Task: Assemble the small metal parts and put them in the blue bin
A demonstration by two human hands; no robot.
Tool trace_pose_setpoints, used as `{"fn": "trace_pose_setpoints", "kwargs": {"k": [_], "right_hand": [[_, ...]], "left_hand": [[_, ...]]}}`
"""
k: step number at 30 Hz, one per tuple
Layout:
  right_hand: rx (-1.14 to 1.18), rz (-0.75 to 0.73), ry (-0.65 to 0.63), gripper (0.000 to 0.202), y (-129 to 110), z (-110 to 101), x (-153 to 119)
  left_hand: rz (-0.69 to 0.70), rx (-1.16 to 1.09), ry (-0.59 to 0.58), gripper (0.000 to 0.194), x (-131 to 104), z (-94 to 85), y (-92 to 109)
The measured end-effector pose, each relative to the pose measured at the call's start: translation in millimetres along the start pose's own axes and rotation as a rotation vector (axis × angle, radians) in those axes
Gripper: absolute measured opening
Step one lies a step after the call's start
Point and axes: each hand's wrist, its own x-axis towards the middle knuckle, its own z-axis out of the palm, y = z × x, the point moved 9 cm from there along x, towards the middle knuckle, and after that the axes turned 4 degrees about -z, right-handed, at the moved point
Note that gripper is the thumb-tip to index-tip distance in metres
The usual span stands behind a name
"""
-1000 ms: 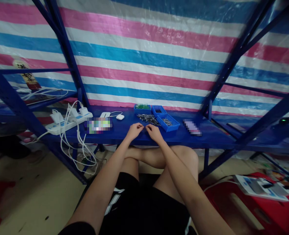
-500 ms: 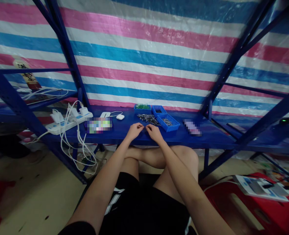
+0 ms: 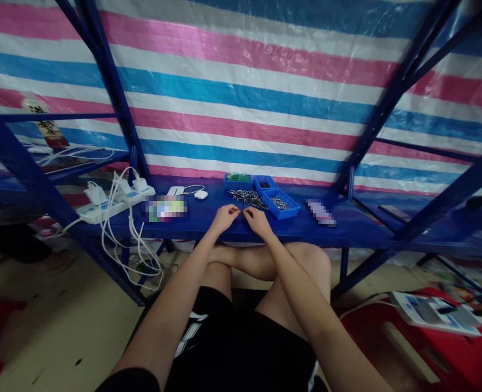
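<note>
My left hand (image 3: 226,216) and my right hand (image 3: 256,220) face each other just above the front of the blue table (image 3: 208,223). Fingers and thumb are pinched together on both; whatever they hold is too small to make out. Right behind them lies a loose pile of thin dark and silvery metal pieces (image 3: 246,198). Beside the pile, to the right, a blue bin (image 3: 286,211) contains small silvery parts. Farther back are a smaller blue bin (image 3: 264,183) with dark contents and another blue bin (image 3: 231,185) with green pieces.
On the left, a white power strip (image 3: 114,206) trails tangled cables over the table edge. Near it are a blurred-out phone (image 3: 165,209) and a white earbud case (image 3: 200,194). Another phone (image 3: 321,212) lies at right. Blue metal posts (image 3: 116,98) frame both sides.
Both hands stay nearly in place, fingertips still pinched close together. At the far right edge, a dark shape now shows over the neighbouring table where a small green light was.
</note>
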Motion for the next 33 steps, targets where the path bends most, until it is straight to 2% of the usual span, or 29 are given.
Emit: {"fn": "trace_pose_setpoints", "kwargs": {"k": [33], "right_hand": [[0.028,0.004,0.015,0.021,2.5,-0.3,0.6]], "left_hand": [[-0.020,-0.002,-0.005,0.021,-1.2,-0.1,0.7]]}}
